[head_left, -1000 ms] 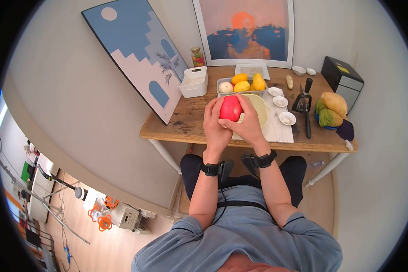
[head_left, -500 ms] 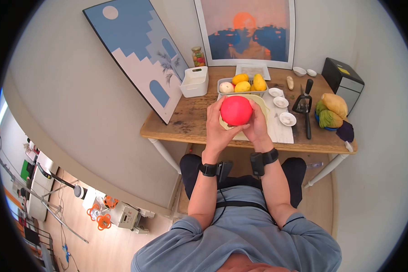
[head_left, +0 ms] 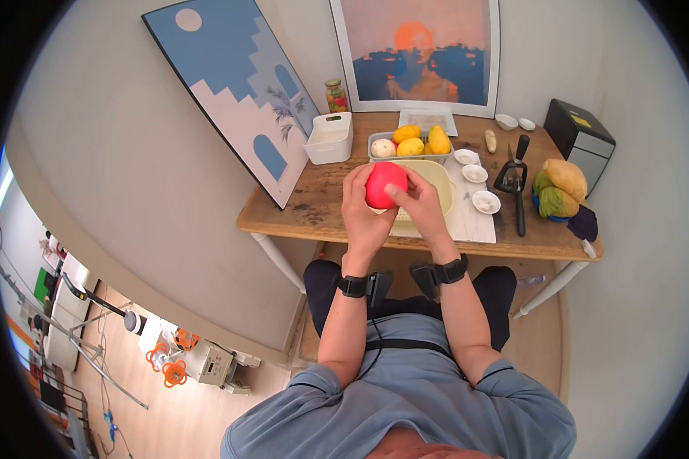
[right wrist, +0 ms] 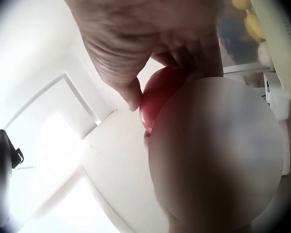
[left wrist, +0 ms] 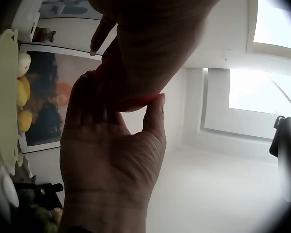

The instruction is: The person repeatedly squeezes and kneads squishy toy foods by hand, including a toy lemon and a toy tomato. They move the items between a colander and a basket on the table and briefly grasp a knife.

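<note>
Red round object [head_left: 384, 186] held between both hands, over the pale green basket [head_left: 438, 187].
Head: smooth surface; might slip and drop if both grips ease. Left hand [head_left: 366, 214] curled round one side, right hand [head_left: 425, 208] gripping the other, thumb across. Left wrist: dim; left fingertips' hold unclear. Right wrist: blurred disc hides much; right thumb at red edge.
</note>
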Motion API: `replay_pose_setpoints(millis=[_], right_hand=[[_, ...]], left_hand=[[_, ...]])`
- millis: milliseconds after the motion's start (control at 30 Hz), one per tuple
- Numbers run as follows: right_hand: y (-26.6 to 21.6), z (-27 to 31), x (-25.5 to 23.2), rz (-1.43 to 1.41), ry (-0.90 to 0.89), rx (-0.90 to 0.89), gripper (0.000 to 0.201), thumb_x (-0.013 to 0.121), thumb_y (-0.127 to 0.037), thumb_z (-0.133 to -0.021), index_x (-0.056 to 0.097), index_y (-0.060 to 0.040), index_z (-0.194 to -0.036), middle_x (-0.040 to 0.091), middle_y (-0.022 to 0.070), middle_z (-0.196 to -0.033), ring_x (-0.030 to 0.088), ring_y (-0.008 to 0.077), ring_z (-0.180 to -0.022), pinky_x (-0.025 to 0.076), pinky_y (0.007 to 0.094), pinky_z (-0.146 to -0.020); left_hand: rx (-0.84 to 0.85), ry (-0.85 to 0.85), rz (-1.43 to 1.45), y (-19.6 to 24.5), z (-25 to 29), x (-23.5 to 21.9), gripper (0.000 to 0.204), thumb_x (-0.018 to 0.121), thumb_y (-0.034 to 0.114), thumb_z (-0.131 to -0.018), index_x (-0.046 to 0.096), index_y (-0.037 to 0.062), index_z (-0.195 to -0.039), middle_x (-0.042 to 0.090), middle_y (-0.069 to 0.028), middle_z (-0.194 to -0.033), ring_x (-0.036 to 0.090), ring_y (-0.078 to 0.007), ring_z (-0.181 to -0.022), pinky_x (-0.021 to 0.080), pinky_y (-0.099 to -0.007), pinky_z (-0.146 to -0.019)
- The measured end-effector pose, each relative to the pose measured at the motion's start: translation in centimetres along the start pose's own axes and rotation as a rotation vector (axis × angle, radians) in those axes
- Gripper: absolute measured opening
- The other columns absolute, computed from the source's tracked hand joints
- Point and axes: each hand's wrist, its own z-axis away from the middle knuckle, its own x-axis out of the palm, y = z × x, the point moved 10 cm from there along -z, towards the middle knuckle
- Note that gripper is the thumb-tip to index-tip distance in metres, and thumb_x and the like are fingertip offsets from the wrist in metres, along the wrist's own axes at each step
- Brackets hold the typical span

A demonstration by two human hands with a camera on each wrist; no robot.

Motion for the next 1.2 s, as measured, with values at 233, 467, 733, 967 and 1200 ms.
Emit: replay_pose_setpoints(millis=[233, 467, 733, 967, 1200], right_hand=[[-2.3, 0.6, 0.0, 0.52, 0.142, -0.24, 0.079, 0.086, -0.031, -0.065, 0.05, 0.0078, -0.124, 0.061, 0.0157, -0.114, 0.061, 0.0213, -0.099, 0.049, 0.0308, -0.087], [0.1, 0.0, -2.3, 0.029, 0.122, -0.041, 0.053, 0.067, -0.03, -0.084, 0.053, 0.005, -0.121, 0.063, 0.0114, -0.107, 0.061, 0.0212, -0.099, 0.049, 0.032, -0.086], [1.6, 0.2, -1.9, -0.696, 0.137, 0.079, 0.041, 0.037, -0.035, -0.098, 0.052, -0.0019, -0.117, 0.063, 0.0103, -0.107, 0.064, 0.0232, -0.09, 0.056, 0.0385, -0.071], [4.2, 0.1, -3.1, -0.497, 0.242, 0.101, 0.038, 0.038, -0.032, -0.099, 0.055, -0.0026, -0.116, 0.062, 0.0085, -0.105, 0.063, 0.0201, -0.091, 0.053, 0.0341, -0.073], [0.1, 0.2, -2.2, -0.062, 0.162, 0.029, 0.038, 0.054, -0.023, -0.093, 0.054, 0.0037, -0.12, 0.061, 0.0084, -0.105, 0.058, 0.0133, -0.095, 0.047, 0.0262, -0.082]], left_hand=[[-0.04, -0.094, -0.055, -1.4, 0.2, 0.8, 0.071, 0.073, -0.007, -0.063, 0.049, 0.0059, -0.128, 0.052, -0.0152, -0.124, 0.055, -0.033, -0.111, 0.05, -0.038, -0.091], [-0.204, -0.174, 0.126, -1.4, 0.4, 1.5, 0.077, 0.082, 0.001, -0.061, 0.046, 0.0039, -0.129, 0.053, -0.0134, -0.123, 0.057, -0.026, -0.107, 0.05, -0.0354, -0.088], [0.014, -0.119, 0.1, 1.2, 0.1, 1.3, 0.074, 0.085, 0.008, -0.061, 0.047, 0.0019, -0.125, 0.055, -0.013, -0.121, 0.056, -0.0237, -0.108, 0.046, -0.0348, -0.093], [0.059, -0.132, 0.173, 1.5, 0.1, 1.2, 0.076, 0.084, 0.006, -0.062, 0.047, 0.0032, -0.128, 0.051, -0.0158, -0.128, 0.052, -0.0274, -0.118, 0.043, -0.0359, -0.099], [0.01, -0.112, 0.11, 0.5, 0.2, 1.3, 0.074, 0.078, -0.004, -0.064, 0.046, 0.0063, -0.131, 0.045, -0.0169, -0.135, 0.048, -0.0302, -0.123, 0.044, -0.0383, -0.101]])
